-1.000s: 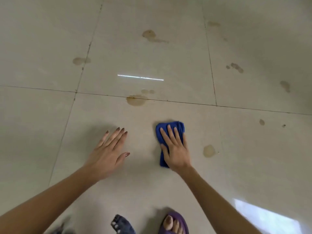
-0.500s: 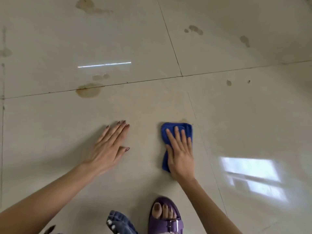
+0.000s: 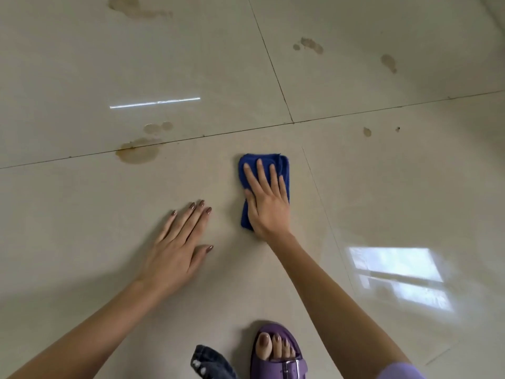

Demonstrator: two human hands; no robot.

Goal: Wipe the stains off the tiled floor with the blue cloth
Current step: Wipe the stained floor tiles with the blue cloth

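The folded blue cloth (image 3: pixel 281 165) lies flat on the beige tiled floor (image 3: pixel 382 187). My right hand (image 3: pixel 269 203) presses down on it with fingers spread, covering its near half. My left hand (image 3: pixel 179 247) rests palm-down on the bare tile to the left of the cloth, holding nothing. A large brown stain (image 3: pixel 138 153) sits on the grout line up and to the left. Two small pale spots (image 3: pixel 157 128) lie just beyond it. A small stain (image 3: pixel 367 131) and a dark speck (image 3: pixel 397 129) lie up and to the right of the cloth.
Farther stains mark the tiles at the top left (image 3: pixel 131 6) and top right (image 3: pixel 311 45), with another (image 3: pixel 388 62) beside them. My foot in a purple sandal (image 3: pixel 278 354) and a denim hem (image 3: pixel 210 362) are at the bottom. A window reflection (image 3: pixel 396 272) shines on the right.
My right hand slid the cloth to the right over the round stain that lay beside it, then forward. That stain no longer shows. My left hand stayed flat on the tile.
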